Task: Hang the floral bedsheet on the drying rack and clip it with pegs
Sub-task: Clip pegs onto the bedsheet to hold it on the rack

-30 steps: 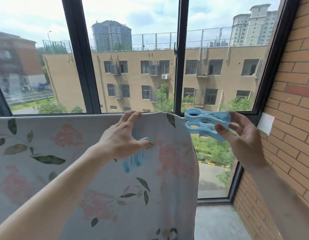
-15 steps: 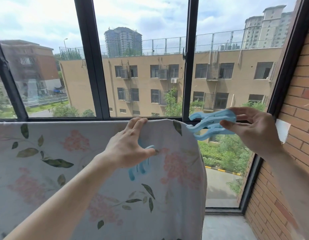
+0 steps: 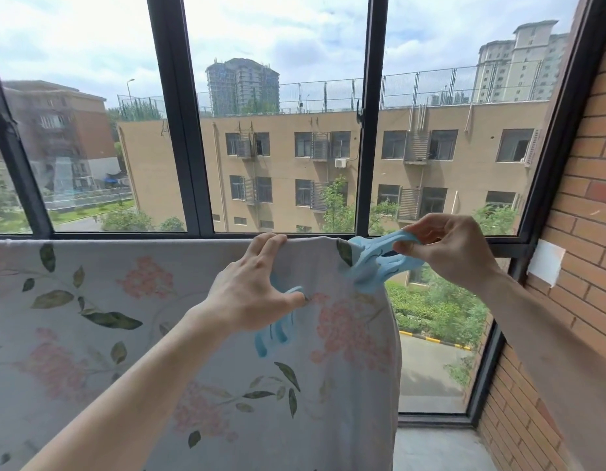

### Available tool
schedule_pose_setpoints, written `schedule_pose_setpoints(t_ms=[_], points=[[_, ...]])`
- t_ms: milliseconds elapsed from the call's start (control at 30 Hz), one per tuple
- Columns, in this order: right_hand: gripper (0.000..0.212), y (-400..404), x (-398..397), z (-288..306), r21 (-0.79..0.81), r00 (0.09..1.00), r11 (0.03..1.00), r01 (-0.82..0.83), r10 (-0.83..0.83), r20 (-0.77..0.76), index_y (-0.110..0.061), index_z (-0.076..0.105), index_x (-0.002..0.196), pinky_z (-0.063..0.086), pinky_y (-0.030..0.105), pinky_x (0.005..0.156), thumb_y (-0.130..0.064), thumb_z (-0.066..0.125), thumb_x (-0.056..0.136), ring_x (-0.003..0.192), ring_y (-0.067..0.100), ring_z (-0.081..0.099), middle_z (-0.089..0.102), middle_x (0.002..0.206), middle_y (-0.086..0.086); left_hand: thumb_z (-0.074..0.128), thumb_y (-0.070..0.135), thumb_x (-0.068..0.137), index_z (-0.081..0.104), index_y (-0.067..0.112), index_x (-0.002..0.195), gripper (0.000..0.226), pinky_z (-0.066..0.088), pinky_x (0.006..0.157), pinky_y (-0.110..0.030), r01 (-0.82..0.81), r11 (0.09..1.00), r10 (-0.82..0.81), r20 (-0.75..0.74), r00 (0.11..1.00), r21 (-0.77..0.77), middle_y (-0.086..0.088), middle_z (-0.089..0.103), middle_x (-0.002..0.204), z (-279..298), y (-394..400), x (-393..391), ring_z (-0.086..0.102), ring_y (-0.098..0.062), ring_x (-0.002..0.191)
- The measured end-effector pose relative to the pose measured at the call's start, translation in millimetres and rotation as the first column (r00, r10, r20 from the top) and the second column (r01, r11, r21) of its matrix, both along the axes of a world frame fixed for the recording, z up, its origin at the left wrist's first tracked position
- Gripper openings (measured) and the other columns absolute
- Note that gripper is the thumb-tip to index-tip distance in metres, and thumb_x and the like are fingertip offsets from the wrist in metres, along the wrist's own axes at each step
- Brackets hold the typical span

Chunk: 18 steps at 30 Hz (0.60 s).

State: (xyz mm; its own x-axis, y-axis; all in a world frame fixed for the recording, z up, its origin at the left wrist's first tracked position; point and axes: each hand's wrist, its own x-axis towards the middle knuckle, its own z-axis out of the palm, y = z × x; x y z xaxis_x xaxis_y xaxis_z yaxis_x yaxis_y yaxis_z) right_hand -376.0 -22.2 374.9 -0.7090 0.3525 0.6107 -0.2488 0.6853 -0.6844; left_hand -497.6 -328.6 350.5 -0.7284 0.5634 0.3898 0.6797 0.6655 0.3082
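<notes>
head view: the bedsheet [image 3: 90, 334], pale with pink flower clusters and green leaves, hangs draped over a horizontal line just below the window sill; the rack itself is hidden under the fabric. its right edge falls straight down beside the right window pane. two sets of blue pegs show. one peg [image 3: 373, 263] sits at the sheet's top right corner, its jaws spread over the folded edge, and the right hand [image 3: 447, 246] pinches its handles between thumb and fingers, closed on it. whether that is a single peg or two held together cannot be told. spare pegs [image 3: 277, 329] poke out under the left hand [image 3: 254, 294], which curls its thumb and lower fingers around them while its first two fingers rest on the sheet's top edge. both forearms are bare. behind the sheet stands a window [image 3: 189, 130] with dark frames, three panes plainly in view and a sliver of a fourth at far left. through it are a tan block with many windows, trees, a road and towers under a cloudy sky. a brick wall [image 3: 583, 232] closes the right side, with one white patch [image 3: 546, 266] stuck on it. grey floor [image 3: 437, 450] shows at the bottom right.
</notes>
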Motion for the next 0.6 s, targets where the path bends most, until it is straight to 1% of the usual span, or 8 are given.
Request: schedule_pose_setpoints(t_ms=[133, 200, 267, 333, 433, 500, 567, 600], points=[[0.022, 0, -4, -6, -0.068, 1.000, 0.998, -0.011, 0.011, 0.002, -0.022, 0.079, 0.086, 0.058, 0.024, 0.062, -0.030, 0.090, 0.069, 0.068, 0.013, 0.068, 0.075, 0.075, -0.008, 0.066, 0.065, 0.078, 0.017, 0.045, 0.155, 0.094, 0.044, 0.095, -0.036, -0.010, 1.000, 0.010, 0.011, 1.000, -0.004, 0.031, 0.015, 0.158, 1, -4, 1, 0.055, -0.026, 0.120], [0.022, 2, -3, -7, -0.082, 0.999, 0.997, 0.001, 0.003, 0.047, -0.025, 0.078, 0.092, 0.055, 0.022, 0.061, -0.030, 0.089, 0.073, 0.068, 0.006, 0.068, 0.075, 0.078, -0.009, 0.066, 0.066, 0.078, 0.017, 0.045, 0.155, 0.094, 0.044, 0.095, -0.036, -0.011, 1.000, 0.011, 0.017, 1.000, -0.004, 0.032, 0.014, 0.159, 1, -6, 2, 0.055, -0.026, 0.120], [0.033, 4, -3, -7, -0.114, 0.989, 0.993, -0.025, 0.041, 0.141, -0.031, 0.074, 0.104, 0.059, 0.024, 0.071, -0.034, 0.088, 0.075, 0.082, 0.003, 0.072, 0.077, 0.095, -0.008, 0.066, 0.067, 0.078, 0.017, 0.045, 0.155, 0.094, 0.045, 0.097, -0.037, -0.011, 1.000, 0.011, 0.016, 1.000, 0.000, 0.032, 0.014, 0.158, 1, -7, 1, 0.055, -0.026, 0.120], [0.053, 5, -3, -8, -0.158, 0.969, 0.986, -0.058, 0.094, 0.231, -0.033, 0.067, 0.121, 0.060, 0.033, 0.087, -0.041, 0.087, 0.073, 0.103, 0.009, 0.071, 0.074, 0.112, -0.007, 0.065, 0.068, 0.078, 0.018, 0.045, 0.155, 0.093, 0.045, 0.097, -0.038, -0.010, 1.000, 0.010, 0.016, 1.000, 0.007, 0.032, 0.014, 0.158, 1, -8, -1, 0.056, -0.025, 0.121], [0.076, 3, -1, -17, -0.089, 0.961, 0.996, 0.014, 0.011, 0.276, -0.028, 0.057, 0.144, 0.057, 0.041, 0.099, -0.040, 0.089, 0.076, 0.122, 0.014, 0.062, 0.066, 0.129, -0.008, 0.065, 0.066, 0.078, 0.017, 0.045, 0.156, 0.094, 0.045, 0.097, -0.036, 0.003, 1.000, -0.004, 0.031, 1.000, 0.007, 0.032, 0.013, 0.159, -1, -7, 0, 0.055, -0.024, 0.122], [0.085, -4, 4, -25, 0.038, 0.962, 0.987, 0.154, -0.159, 0.223, -0.027, 0.049, 0.151, 0.049, 0.043, 0.110, -0.032, 0.090, 0.078, 0.132, 0.015, 0.054, 0.058, 0.143, -0.006, 0.064, 0.066, 0.078, 0.015, 0.045, 0.157, 0.095, 0.044, 0.099, -0.035, 0.031, 0.999, -0.031, 0.041, 0.999, -0.004, 0.032, 0.011, 0.161, -1, -2, 5, 0.053, -0.024, 0.125], [0.087, -20, 8, -33, 0.168, 0.954, 0.943, 0.289, -0.299, 0.038, -0.024, 0.047, 0.154, 0.039, 0.041, 0.119, -0.021, 0.089, 0.078, 0.142, 0.019, 0.045, 0.047, 0.156, -0.004, 0.063, 0.065, 0.078, 0.012, 0.046, 0.158, 0.097, 0.043, 0.103, -0.036, 0.067, 0.998, -0.066, 0.049, 0.997, -0.009, 0.033, 0.007, 0.162, 0, 1, 7, 0.052, -0.022, 0.129], [0.085, -31, 9, -37, 0.223, 0.945, 0.918, 0.328, -0.320, -0.075, -0.022, 0.048, 0.152, 0.035, 0.035, 0.120, -0.014, 0.088, 0.078, 0.144, 0.021, 0.042, 0.044, 0.158, -0.003, 0.063, 0.066, 0.078, 0.011, 0.047, 0.159, 0.098, 0.041, 0.105, -0.036, 0.086, 0.996, -0.086, 0.057, 0.995, -0.001, 0.035, 0.005, 0.162, 0, -1, 6, 0.050, -0.021, 0.132]])
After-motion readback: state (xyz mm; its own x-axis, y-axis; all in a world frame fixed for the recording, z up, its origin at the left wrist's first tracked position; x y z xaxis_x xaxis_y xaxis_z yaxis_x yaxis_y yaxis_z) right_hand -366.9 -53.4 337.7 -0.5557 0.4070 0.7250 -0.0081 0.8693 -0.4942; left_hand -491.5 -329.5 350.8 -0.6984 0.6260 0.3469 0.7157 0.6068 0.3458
